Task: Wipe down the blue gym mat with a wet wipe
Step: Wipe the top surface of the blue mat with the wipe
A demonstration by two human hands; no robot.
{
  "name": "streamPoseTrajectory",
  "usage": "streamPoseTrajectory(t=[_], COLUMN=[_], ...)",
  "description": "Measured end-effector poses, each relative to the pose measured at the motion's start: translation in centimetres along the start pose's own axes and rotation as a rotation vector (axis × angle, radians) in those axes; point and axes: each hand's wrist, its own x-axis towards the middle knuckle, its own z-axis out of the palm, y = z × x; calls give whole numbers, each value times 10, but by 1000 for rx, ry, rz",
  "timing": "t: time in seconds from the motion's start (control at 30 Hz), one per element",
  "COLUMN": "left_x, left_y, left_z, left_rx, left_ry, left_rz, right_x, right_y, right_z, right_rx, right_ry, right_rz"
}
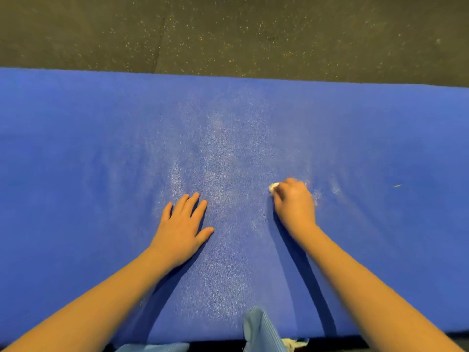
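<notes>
Across the middle of the view, the blue gym mat (76, 148) lies flat on a dark speckled floor (228, 34), its far edge running straight from left to right. The person's left hand (181, 229) rests palm-down on the mat, its fingers (189, 201) straight and slightly spread, holding nothing. The right hand (294, 201) is set to the right of it and a little further out, with its fingers (281, 191) curled round a small white wet wipe (273, 187). The wipe is bunched up and pressed against the mat; only a bit of it peeks out at the left side of the knuckles. A pale glistening sheen (215, 174) spreads over the mat between and beyond the two hands, with some streaks just right of the right hand. A tiny yellowish fleck (397, 185) lies on the mat well to the right. At the near edge of the mat, a light blue striped cloth (258, 329) pokes up between the forearms, and a crumpled white scrap (294, 343) sits just beside it.
</notes>
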Motion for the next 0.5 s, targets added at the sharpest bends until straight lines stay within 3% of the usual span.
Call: streamPoseTrajectory(t=[0.1, 0.17, 0.23, 0.33, 0.37, 0.43, 0.5], left_x=[-7, -13, -19, -27, -30, -33, -38], left_y=[5, 6, 6, 9, 10, 13, 15], left_z=[6, 8, 9, 12, 13, 14, 16], left_rx=[-18, -20, -28, -51, -60, -68, -60], left_ry=[-9, -11, -5, 9, 11, 12, 15], left_rz=[-22, -24, -21, -39, -45, -47, -43], right_x=[-47, -50, -37, -26, -32, -55, -81], right_y=[-22, -18, 0, 14, 7, -14, -26], right_z=[3, -7, -9, -7, -6, -3, -7], right_rx=[124, 101, 0, -40, -5, 61, 114], right_ry=[-252, -371, -265, -24, 5, -61, -262], right_rz=[-346, -462, -320, 59, 75, -98, -342])
